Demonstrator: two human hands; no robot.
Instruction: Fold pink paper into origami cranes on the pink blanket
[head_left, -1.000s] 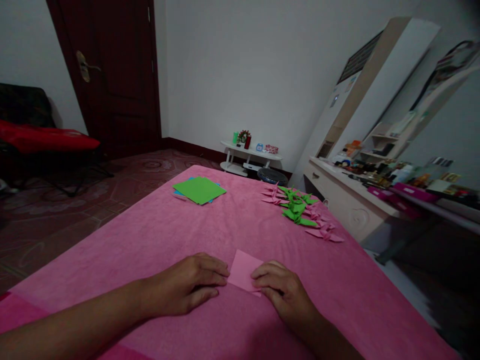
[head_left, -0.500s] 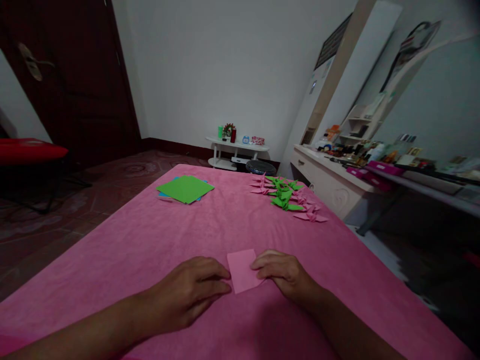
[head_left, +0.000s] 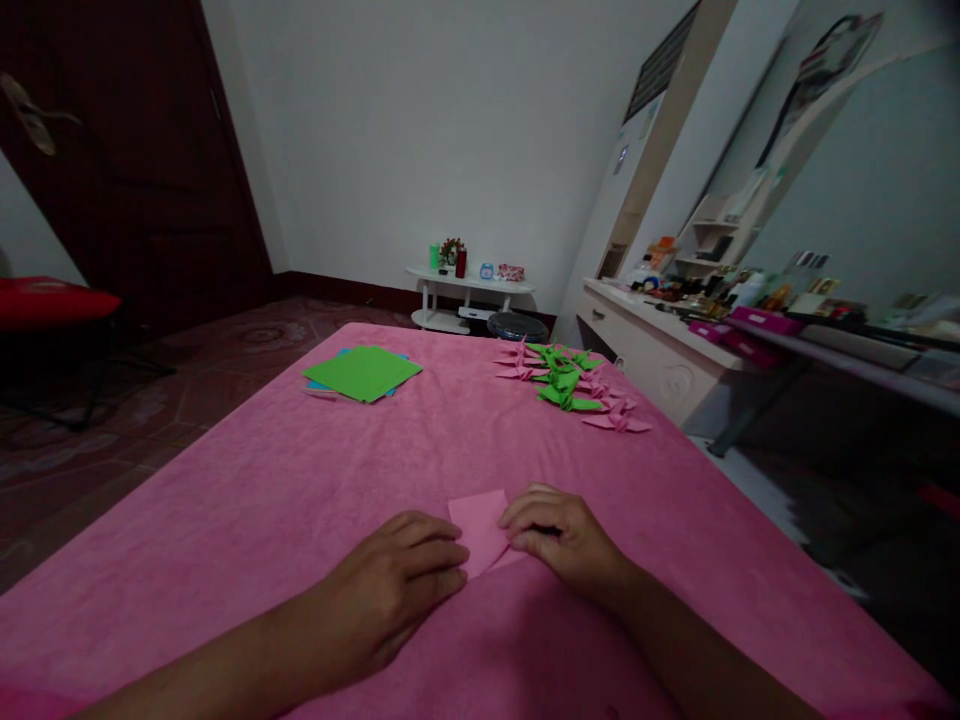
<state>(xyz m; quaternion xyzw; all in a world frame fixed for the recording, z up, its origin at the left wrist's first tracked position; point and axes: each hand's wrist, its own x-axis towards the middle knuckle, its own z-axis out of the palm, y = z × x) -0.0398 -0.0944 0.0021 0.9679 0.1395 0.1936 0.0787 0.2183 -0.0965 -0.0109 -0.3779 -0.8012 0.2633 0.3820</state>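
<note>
A small folded square of pink origami paper (head_left: 477, 522) lies on the pink cloth in front of me, with a flap partly lifted at its lower right. My left hand (head_left: 405, 575) rests at the paper's left edge, its fingers laid flat with the tips on the paper; the thumb is hidden. On the opposite side, my right hand (head_left: 553, 535) pinches the paper's right edge between thumb and fingers.
Farther back on the table (head_left: 300, 500), a stack of green and blue paper sheets (head_left: 363, 373) lies left. Several folded green cranes (head_left: 562, 385) and pink cranes (head_left: 619, 418) sit right. Beyond stand a white side table (head_left: 472, 281) and a cluttered dresser (head_left: 660, 335).
My left fingertips have moved right onto the paper's edge. My right fingers have curled in, and the paper's lower right now shows a lifted flap. The view has shifted slightly.
</note>
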